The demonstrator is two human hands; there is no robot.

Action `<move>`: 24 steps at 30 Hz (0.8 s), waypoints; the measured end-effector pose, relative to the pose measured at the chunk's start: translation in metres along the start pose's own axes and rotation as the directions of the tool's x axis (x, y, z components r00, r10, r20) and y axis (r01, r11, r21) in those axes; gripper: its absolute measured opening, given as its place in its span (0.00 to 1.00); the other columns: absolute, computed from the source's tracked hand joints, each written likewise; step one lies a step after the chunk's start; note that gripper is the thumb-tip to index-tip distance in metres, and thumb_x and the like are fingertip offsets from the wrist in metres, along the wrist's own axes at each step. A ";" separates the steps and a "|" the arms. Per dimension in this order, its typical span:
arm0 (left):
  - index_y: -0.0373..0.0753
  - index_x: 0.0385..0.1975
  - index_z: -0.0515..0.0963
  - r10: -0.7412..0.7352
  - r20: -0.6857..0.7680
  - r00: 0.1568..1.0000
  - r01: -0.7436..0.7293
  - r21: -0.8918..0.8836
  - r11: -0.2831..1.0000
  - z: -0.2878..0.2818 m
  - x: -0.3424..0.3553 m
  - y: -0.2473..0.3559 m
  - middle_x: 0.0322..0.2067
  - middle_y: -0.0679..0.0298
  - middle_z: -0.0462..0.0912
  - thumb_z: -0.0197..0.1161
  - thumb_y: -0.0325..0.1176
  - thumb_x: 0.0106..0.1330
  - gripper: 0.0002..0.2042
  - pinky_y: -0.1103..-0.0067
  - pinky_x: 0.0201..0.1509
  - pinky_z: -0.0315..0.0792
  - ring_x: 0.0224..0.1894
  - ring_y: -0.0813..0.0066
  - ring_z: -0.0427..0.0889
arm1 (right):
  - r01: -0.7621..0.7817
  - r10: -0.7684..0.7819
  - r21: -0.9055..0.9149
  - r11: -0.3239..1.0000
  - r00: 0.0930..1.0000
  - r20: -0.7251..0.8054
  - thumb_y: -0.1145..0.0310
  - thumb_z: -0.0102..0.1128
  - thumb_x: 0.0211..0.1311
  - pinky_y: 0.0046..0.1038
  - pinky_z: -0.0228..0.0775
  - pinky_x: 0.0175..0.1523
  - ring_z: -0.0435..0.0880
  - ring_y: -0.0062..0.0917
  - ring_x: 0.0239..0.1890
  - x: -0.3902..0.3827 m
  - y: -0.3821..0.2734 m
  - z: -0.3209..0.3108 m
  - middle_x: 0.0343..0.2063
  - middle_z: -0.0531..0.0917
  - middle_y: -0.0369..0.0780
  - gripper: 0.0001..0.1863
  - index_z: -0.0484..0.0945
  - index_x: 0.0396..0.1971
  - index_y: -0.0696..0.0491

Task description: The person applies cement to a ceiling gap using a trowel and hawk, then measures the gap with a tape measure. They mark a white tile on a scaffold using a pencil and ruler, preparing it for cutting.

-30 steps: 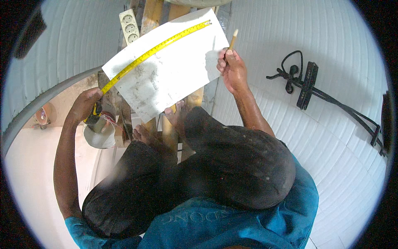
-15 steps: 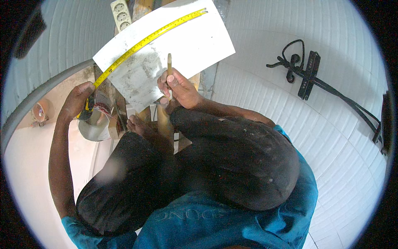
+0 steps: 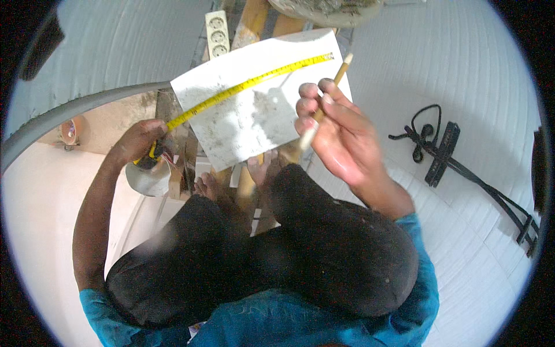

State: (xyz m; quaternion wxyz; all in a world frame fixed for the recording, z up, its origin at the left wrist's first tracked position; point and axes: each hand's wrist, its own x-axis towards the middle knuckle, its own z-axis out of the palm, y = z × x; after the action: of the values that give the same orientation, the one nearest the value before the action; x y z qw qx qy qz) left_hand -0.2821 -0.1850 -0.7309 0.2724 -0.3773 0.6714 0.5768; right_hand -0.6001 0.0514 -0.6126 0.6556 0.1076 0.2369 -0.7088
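My left hand [image 3: 140, 140] grips the black and yellow case of a tape measure [image 3: 248, 85]. Its yellow blade runs out across a white, smudged tile [image 3: 231, 136], with the metal end hook near the tile's far right corner. A pencil [image 3: 342, 70] is pinched in my right hand [image 3: 341, 130], raised over the tile's right side with one end pointing up and away. The tile lies ahead of my bare feet, over wooden boards.
A white power strip [image 3: 217, 36] lies beyond the tile. The rim of a round basin [image 3: 329, 20] shows at the far edge. A black power strip with cables [image 3: 443, 153] rests on the right. A metal bowl-like container [image 3: 149, 178] sits below my left hand.
My right hand has lifted with the pencil and moved right, its palm now turned up. The tile, tape and left hand appear shifted right and lower in view.
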 end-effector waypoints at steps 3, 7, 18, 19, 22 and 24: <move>0.36 0.29 0.74 -0.104 0.032 0.994 0.105 -0.046 0.993 0.000 -0.002 0.003 0.24 0.67 0.74 0.50 0.44 0.73 0.17 0.77 0.39 0.71 0.29 0.80 0.73 | -0.153 0.153 -0.023 0.988 0.988 -0.011 0.78 0.45 0.70 0.30 0.70 0.45 0.71 0.25 0.46 -0.017 -0.007 0.066 0.43 0.69 0.42 0.10 0.66 0.48 0.54; 0.37 0.30 0.75 -0.071 0.002 0.997 0.071 0.014 0.997 0.000 -0.003 0.008 0.23 0.66 0.76 0.50 0.43 0.72 0.15 0.77 0.39 0.71 0.29 0.78 0.74 | -0.245 0.248 0.087 0.966 0.968 -0.029 0.64 0.45 0.72 0.34 0.77 0.42 0.77 0.31 0.43 -0.039 0.013 0.131 0.38 0.73 0.49 0.10 0.65 0.46 0.53; 0.37 0.32 0.76 -0.062 0.008 0.998 0.062 0.019 0.998 -0.002 -0.007 0.007 0.24 0.67 0.76 0.52 0.41 0.71 0.14 0.76 0.39 0.71 0.29 0.79 0.74 | -0.166 0.142 0.256 0.952 0.984 0.112 0.71 0.43 0.72 0.33 0.85 0.45 0.83 0.33 0.43 -0.042 0.031 0.139 0.39 0.74 0.50 0.12 0.61 0.52 0.54; 0.36 0.32 0.76 -0.055 0.009 0.998 0.055 0.011 0.998 -0.002 -0.006 0.007 0.24 0.67 0.76 0.52 0.41 0.71 0.14 0.76 0.39 0.71 0.29 0.79 0.74 | -0.172 0.136 0.265 0.949 0.979 0.150 0.70 0.43 0.72 0.33 0.85 0.45 0.82 0.34 0.46 -0.039 0.030 0.137 0.40 0.74 0.50 0.12 0.61 0.52 0.54; 0.35 0.31 0.75 0.007 -0.013 1.000 -0.006 0.083 0.997 -0.003 -0.001 0.009 0.23 0.68 0.75 0.52 0.41 0.71 0.15 0.76 0.40 0.70 0.30 0.80 0.73 | -0.228 0.150 0.257 0.939 0.945 0.291 0.67 0.42 0.72 0.36 0.84 0.45 0.80 0.38 0.51 -0.036 0.024 0.133 0.40 0.74 0.52 0.11 0.62 0.50 0.54; 0.35 0.31 0.75 -0.015 0.002 1.000 0.015 0.053 0.998 -0.004 0.002 0.013 0.24 0.69 0.75 0.52 0.41 0.71 0.15 0.77 0.40 0.70 0.30 0.80 0.73 | -0.255 0.231 0.204 0.945 0.964 0.134 0.60 0.41 0.73 0.38 0.80 0.45 0.79 0.38 0.47 -0.043 0.012 0.129 0.36 0.74 0.53 0.12 0.65 0.44 0.52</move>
State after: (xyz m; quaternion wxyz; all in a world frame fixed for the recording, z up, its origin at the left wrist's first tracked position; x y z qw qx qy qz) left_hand -0.2933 -0.1889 -0.7245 0.2876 -0.3744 0.6832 0.5570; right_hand -0.5626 0.0271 -0.4834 0.7340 0.1690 0.1063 -0.6492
